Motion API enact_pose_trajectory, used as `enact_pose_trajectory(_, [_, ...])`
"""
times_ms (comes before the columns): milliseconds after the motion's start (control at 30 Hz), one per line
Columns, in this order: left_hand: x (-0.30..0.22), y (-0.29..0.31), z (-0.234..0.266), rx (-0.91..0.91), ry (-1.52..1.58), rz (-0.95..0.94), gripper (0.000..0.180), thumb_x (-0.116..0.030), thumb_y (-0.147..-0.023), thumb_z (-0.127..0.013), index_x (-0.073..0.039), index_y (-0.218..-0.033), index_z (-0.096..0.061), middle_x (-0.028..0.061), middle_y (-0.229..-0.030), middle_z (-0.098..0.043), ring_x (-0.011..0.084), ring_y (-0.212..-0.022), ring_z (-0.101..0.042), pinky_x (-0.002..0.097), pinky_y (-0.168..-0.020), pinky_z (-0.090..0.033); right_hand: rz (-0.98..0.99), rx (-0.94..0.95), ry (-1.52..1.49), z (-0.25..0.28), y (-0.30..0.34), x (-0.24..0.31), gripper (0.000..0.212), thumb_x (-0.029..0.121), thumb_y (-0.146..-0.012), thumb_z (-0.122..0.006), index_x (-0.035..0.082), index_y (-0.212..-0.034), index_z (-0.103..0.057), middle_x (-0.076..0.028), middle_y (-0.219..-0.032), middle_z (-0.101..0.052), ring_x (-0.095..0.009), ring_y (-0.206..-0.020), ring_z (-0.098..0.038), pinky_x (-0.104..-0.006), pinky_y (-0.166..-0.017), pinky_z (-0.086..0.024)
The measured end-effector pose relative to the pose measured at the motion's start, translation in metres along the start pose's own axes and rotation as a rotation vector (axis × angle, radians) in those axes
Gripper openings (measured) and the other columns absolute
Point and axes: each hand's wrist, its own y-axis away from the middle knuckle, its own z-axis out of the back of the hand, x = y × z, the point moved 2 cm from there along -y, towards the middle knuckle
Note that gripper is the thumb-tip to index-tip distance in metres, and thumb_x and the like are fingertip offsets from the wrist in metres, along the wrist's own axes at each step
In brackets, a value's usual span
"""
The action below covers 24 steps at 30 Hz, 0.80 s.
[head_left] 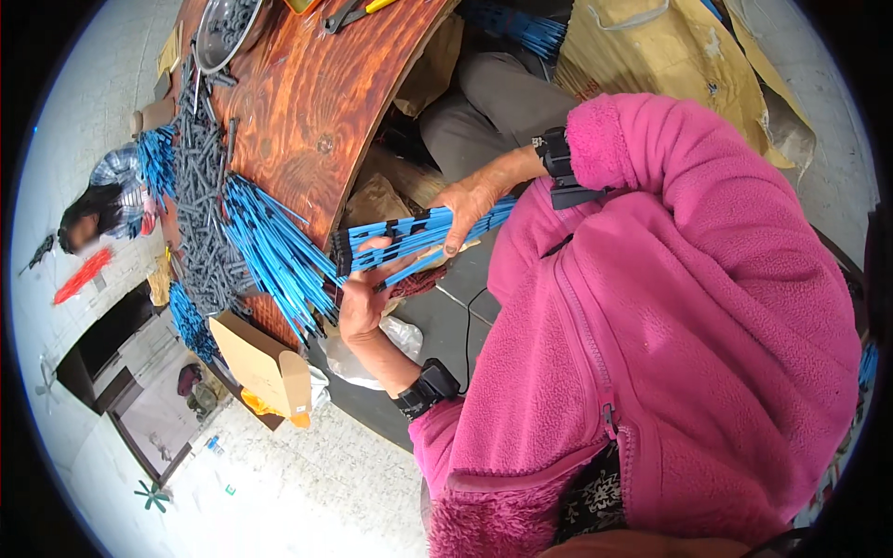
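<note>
A flat bundle of thin blue rods with black pieces at one end and along its length lies between my hands, just off the table edge. My right hand is wrapped over its right part, thumb across the rods. My left hand grips it near the black-ended left side from below, fingers bent against the rods and partly hidden. Close to my left hand, a large fan of loose blue rods with dark tips lies on the wooden table, some sticking out past its edge.
A long heap of grey tube-shaped pieces covers the table's far left, near a metal bowl. An open cardboard box stands by the edge. Yellow sacks lie at the upper right. Another person is beyond the table.
</note>
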Motion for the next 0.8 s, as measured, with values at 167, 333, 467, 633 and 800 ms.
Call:
enact_pose_trajectory(167, [-0.003, 0.000, -0.013, -0.137, -0.091, 0.048, 0.075, -0.063, -0.091, -0.056, -0.003, -0.135, -0.043, 0.0260, -0.120, -0.062, 0.0357, -0.119, -0.059, 0.0450, -0.099, -0.049, -0.008, 0.033, -0.039, 0.000, -0.002, -0.005, 0.063, 0.035, -0.080, -0.082, -0.001, -0.123, -0.055, -0.008, -0.109, -0.066, -0.018, -0.101, -0.059, -0.0339, -0.087, -0.048])
enact_pose_trajectory(333, [-0.015, 0.003, -0.021, -0.250, -0.092, 0.181, 0.058, -0.053, -0.096, -0.057, -0.004, -0.126, -0.052, 0.0253, -0.115, -0.065, 0.0327, -0.116, -0.060, 0.0427, -0.101, -0.046, -0.016, -0.055, 0.114, -0.001, 0.000, -0.005, 0.065, 0.038, -0.079, -0.083, -0.001, -0.122, -0.055, -0.008, -0.106, -0.067, -0.017, -0.099, -0.060, -0.0337, -0.084, -0.049])
enact_pose_trajectory(467, [-0.018, 0.003, -0.021, -0.295, -0.233, 0.135, 0.046, -0.046, -0.097, -0.059, -0.004, -0.116, -0.059, 0.0256, -0.126, -0.060, 0.0317, -0.117, -0.060, 0.0418, -0.103, -0.045, -0.010, -0.055, 0.120, -0.002, 0.004, -0.001, 0.065, 0.039, -0.078, -0.084, 0.000, -0.122, -0.056, -0.008, -0.104, -0.067, -0.017, -0.097, -0.061, -0.0335, -0.083, -0.050])
enact_pose_trajectory(633, [-0.020, -0.017, -0.038, -0.258, -0.343, -0.376, 0.030, -0.033, -0.096, -0.063, -0.005, -0.108, -0.063, 0.0250, -0.136, -0.053, 0.0356, -0.120, -0.059, 0.0449, -0.100, -0.049, -0.032, 0.002, 0.082, -0.002, 0.012, 0.016, 0.063, 0.038, -0.077, -0.085, 0.000, -0.120, -0.058, -0.007, -0.104, -0.068, -0.017, -0.095, -0.061, -0.0336, -0.083, -0.051])
enact_pose_trajectory(800, [-0.026, -0.027, -0.059, -0.315, -0.100, -0.530, 0.026, -0.026, -0.089, -0.074, -0.002, -0.098, -0.068, 0.0238, -0.130, -0.059, 0.0410, -0.118, -0.059, 0.0522, -0.102, -0.046, -0.069, 0.086, 0.072, 0.003, 0.020, 0.033, 0.062, 0.036, -0.075, -0.087, -0.001, -0.118, -0.061, -0.007, -0.105, -0.069, -0.017, -0.095, -0.061, -0.0337, -0.082, -0.051])
